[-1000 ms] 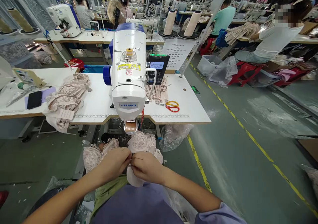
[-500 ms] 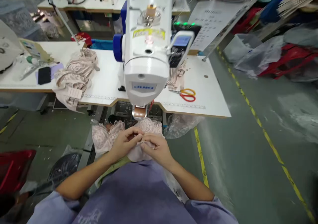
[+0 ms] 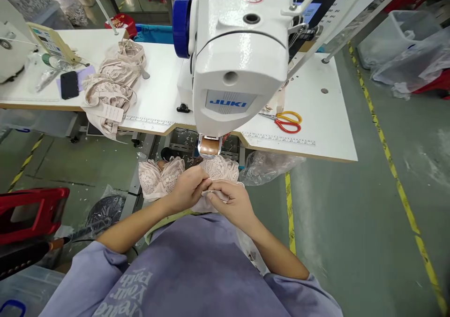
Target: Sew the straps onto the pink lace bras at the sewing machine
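In my lap, just in front of the sewing machine [image 3: 242, 82], lies a pale pink lace bra [image 3: 221, 168]. My left hand [image 3: 191, 184] is closed, its thumb and fingers pinching the bra's edge. Right beside it, my right hand [image 3: 234, 200] also pinches the same edge, fingertips nearly touching the left ones. The exact bit of fabric between the fingertips is partly hidden. To the left of my left hand rest more lace cups [image 3: 161, 176]; whether they belong to the same bra I cannot tell.
A white sewing table [image 3: 312, 106] carries red and orange handled scissors [image 3: 286, 121] on the right. A pile of pink bras [image 3: 116, 80] and a black phone [image 3: 69, 85] lie on the left. A red stool [image 3: 52, 214] stands at lower left. Plastic [image 3: 265, 167] hangs under the table.
The view has shifted closer to the machine, so it looks larger. My hands stay together on the bra; the left fingers look more curled in than before.
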`<state>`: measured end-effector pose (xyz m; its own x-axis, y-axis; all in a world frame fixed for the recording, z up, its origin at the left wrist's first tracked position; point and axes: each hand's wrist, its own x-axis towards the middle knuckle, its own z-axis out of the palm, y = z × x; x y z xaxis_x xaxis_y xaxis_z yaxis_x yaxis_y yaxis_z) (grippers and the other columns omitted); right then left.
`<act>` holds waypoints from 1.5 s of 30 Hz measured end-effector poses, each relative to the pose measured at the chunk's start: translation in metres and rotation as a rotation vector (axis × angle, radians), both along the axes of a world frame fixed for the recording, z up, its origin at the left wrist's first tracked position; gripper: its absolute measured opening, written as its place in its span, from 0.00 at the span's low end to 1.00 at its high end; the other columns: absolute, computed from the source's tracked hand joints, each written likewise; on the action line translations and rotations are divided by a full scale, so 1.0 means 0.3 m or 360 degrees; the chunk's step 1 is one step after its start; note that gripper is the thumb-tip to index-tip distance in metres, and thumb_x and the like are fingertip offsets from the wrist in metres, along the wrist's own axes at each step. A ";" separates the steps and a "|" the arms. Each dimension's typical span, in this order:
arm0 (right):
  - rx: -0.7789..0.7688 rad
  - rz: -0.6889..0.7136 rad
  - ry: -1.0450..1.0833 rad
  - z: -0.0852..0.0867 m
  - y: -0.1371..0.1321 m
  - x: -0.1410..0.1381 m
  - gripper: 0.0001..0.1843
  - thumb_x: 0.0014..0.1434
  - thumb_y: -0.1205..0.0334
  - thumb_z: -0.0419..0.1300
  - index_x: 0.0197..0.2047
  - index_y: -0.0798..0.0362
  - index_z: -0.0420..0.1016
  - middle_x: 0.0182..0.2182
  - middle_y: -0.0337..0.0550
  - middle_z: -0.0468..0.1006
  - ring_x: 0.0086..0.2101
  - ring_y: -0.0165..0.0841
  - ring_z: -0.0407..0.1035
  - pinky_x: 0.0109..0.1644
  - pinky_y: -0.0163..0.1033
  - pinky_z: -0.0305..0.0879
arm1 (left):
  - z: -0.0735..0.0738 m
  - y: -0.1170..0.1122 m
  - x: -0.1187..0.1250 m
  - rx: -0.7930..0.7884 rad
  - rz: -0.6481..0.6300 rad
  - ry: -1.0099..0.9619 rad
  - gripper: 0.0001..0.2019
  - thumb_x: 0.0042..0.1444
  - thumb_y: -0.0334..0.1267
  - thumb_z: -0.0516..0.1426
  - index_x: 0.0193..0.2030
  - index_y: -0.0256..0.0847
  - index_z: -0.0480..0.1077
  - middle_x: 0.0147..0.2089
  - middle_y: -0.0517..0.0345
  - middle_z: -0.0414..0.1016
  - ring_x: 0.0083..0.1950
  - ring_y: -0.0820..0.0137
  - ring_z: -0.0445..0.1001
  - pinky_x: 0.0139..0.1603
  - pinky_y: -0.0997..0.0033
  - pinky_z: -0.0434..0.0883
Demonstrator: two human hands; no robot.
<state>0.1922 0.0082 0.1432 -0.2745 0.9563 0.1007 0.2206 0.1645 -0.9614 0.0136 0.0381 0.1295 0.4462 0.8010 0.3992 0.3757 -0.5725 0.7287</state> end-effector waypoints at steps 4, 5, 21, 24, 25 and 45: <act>-0.0120 -0.0076 0.0050 0.003 0.003 0.005 0.06 0.59 0.65 0.62 0.37 0.50 0.81 0.35 0.40 0.84 0.36 0.33 0.78 0.41 0.36 0.71 | -0.004 -0.016 0.025 -0.0182 0.0108 -0.0228 0.12 0.70 0.36 0.52 0.33 0.40 0.65 0.31 0.60 0.66 0.33 0.73 0.65 0.34 0.72 0.63; -0.0147 -0.0096 0.0067 0.002 0.003 0.006 0.06 0.59 0.64 0.62 0.37 0.50 0.81 0.35 0.40 0.84 0.35 0.33 0.78 0.41 0.36 0.71 | -0.004 -0.020 0.026 -0.0229 0.0135 -0.0282 0.11 0.70 0.36 0.53 0.33 0.40 0.66 0.31 0.60 0.67 0.32 0.73 0.66 0.34 0.73 0.64; 0.0138 -0.0117 -0.0461 0.023 0.094 0.094 0.09 0.66 0.57 0.58 0.41 0.48 0.80 0.34 0.39 0.83 0.35 0.33 0.75 0.39 0.37 0.65 | 0.107 -0.009 -0.006 -0.0040 0.0080 0.0002 0.04 0.66 0.32 0.58 0.42 0.39 0.75 0.32 0.59 0.77 0.32 0.75 0.73 0.33 0.77 0.67; 0.0045 0.0036 -0.0433 0.041 0.108 0.105 0.09 0.66 0.58 0.59 0.39 0.49 0.80 0.32 0.38 0.82 0.33 0.31 0.74 0.38 0.35 0.64 | 0.115 -0.003 -0.010 0.0014 0.0072 0.0046 0.03 0.66 0.32 0.59 0.42 0.39 0.76 0.31 0.61 0.76 0.31 0.76 0.73 0.32 0.78 0.67; -0.0005 0.0073 -0.0409 0.046 0.112 0.107 0.09 0.65 0.59 0.59 0.39 0.49 0.80 0.31 0.37 0.82 0.32 0.31 0.74 0.37 0.35 0.64 | 0.116 -0.001 -0.012 0.0008 0.0068 0.0042 0.03 0.65 0.32 0.59 0.42 0.39 0.75 0.30 0.61 0.76 0.30 0.77 0.73 0.31 0.78 0.66; -0.0098 0.0345 -0.0516 0.097 0.111 0.115 0.09 0.67 0.60 0.58 0.42 0.47 0.81 0.33 0.36 0.83 0.32 0.31 0.75 0.36 0.35 0.63 | 0.110 0.050 -0.027 -0.0212 -0.0205 0.0496 0.12 0.72 0.39 0.50 0.49 0.40 0.74 0.36 0.57 0.80 0.35 0.70 0.76 0.33 0.74 0.66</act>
<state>0.2267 0.0414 0.1724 -0.4790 0.8741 -0.0801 0.4807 0.1848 -0.8572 0.0055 0.0532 0.1625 0.6309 0.7658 0.1242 0.5224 -0.5377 0.6618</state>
